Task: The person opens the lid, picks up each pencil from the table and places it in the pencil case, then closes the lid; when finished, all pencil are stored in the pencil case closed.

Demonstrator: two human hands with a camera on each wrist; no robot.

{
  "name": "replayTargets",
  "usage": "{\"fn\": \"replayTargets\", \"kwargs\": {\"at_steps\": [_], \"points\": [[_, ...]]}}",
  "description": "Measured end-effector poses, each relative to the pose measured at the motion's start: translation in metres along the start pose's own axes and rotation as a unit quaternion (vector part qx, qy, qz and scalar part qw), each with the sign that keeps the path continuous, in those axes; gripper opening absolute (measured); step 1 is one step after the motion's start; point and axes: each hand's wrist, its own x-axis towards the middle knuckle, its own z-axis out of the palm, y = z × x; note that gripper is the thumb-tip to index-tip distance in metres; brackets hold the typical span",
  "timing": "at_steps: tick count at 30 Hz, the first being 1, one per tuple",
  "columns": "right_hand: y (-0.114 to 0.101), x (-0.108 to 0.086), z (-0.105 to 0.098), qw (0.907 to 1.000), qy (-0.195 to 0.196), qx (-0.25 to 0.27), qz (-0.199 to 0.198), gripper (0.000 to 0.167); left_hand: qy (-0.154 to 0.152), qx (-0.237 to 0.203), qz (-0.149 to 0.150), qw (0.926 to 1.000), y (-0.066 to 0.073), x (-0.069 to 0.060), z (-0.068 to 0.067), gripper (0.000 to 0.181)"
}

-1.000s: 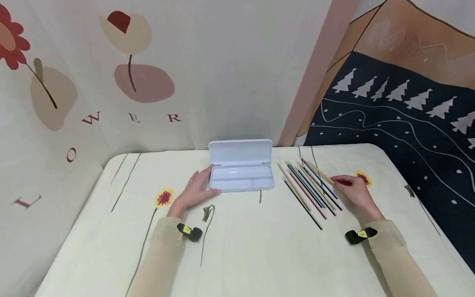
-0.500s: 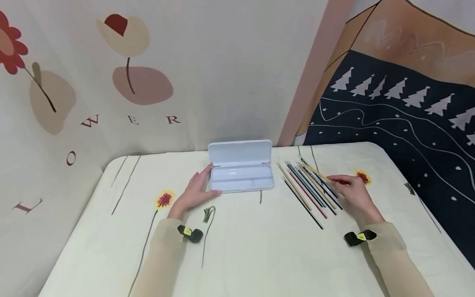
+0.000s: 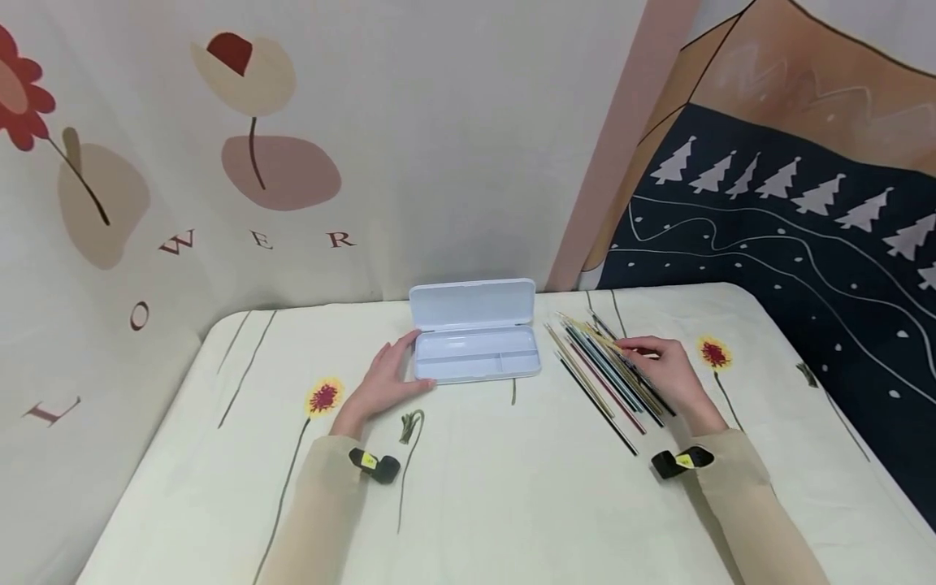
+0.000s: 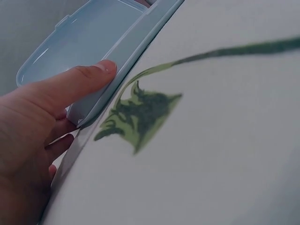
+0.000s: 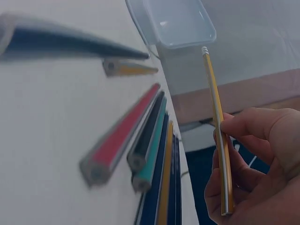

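Observation:
The pale blue pencil case [image 3: 457, 344] lies with its lid [image 3: 471, 304] raised, nothing inside its compartments. My left hand [image 3: 380, 383] holds the case's left end, thumb on the front wall [image 4: 96, 77] and fingers round the side, partly hidden. With thumb and fingers, my right hand [image 3: 669, 372] pinches a yellow pencil [image 5: 216, 108] striped in silver, its whitish end pointing toward the case. Under that hand several pencils [image 3: 601, 370] lie in a slanting bunch on the cloth, in red, teal, dark blue, black and yellow.
A white cloth with printed flowers [image 3: 324, 396] covers the table [image 3: 512, 487]. A pale curtain [image 3: 453, 162] hangs close behind the case. To the right hangs a dark cloth with white trees [image 3: 782, 179]. Both wrists carry a small black camera [image 3: 380, 465].
My right hand has moved left across the bunch, carrying the yellow pencil toward the case. My left hand has stayed at the case's left end.

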Motion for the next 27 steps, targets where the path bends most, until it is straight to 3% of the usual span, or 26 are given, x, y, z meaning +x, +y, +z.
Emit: {"fn": "replayTargets", "kwargs": {"at_steps": [4, 21, 27], "points": [[-0.008, 0.006, 0.009, 0.9999, -0.012, -0.003, -0.004, 0.025, 0.003, -0.013, -0.018, 0.9998, 0.0, -0.001, 0.001, 0.096], [-0.023, 0.023, 0.046, 0.998, -0.049, 0.008, -0.038, 0.022, -0.002, -0.008, -0.031, 0.9995, -0.001, -0.002, 0.002, 0.096], [-0.023, 0.025, 0.052, 0.9961, -0.055, 0.014, -0.068, 0.022, 0.007, -0.023, -0.011, 0.9997, -0.002, 0.0, 0.002, 0.101]]}}
